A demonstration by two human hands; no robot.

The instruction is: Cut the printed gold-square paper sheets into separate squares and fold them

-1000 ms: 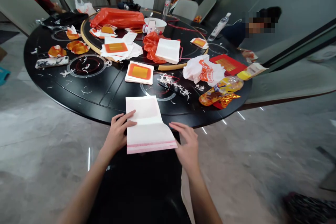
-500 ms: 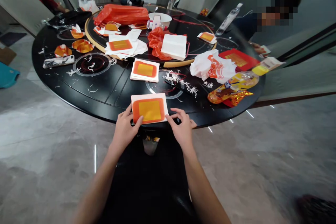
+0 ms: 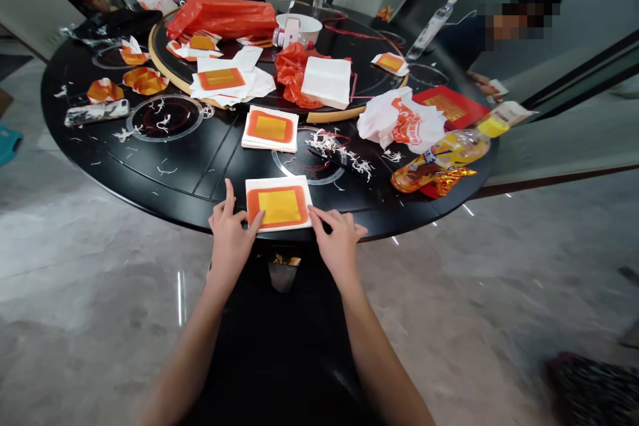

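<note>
**A:** ok so where's the paper and what are your fingers up to?

**B:** The white paper (image 3: 282,205) with the orange frame and gold block is right at the near edge of the tabletop (image 3: 202,163), gold side up, square in front of me. My left hand (image 3: 230,239) has its thumb on the near left corner and its index finger sticking up, clear of the sheet. Can't tell if my other left fingers are nipping it from below, they're curled at its left side.

**A:** and the other one?

**B:** My right hand (image 3: 339,234) has thumb and index together, pinched on the paper's right edge. The rest are curled loosely, apart from the sheet.

**A:** what's around it?

**B:** Just beyond the paper, further from the near edge, there's a neat stack (image 3: 270,128) with the same orange and gold on top. Right of that stack, a scatter of white shreds (image 3: 339,150). Toward the tabletop's right edge I've got a drink bottle (image 3: 439,158) lying on its side, yellow cap, with a crumpled white bag (image 3: 399,123) with red print just behind it. Phone (image 3: 97,113) is over by the left edge, near some crumpled orange-gold paper (image 3: 146,80).
</note>
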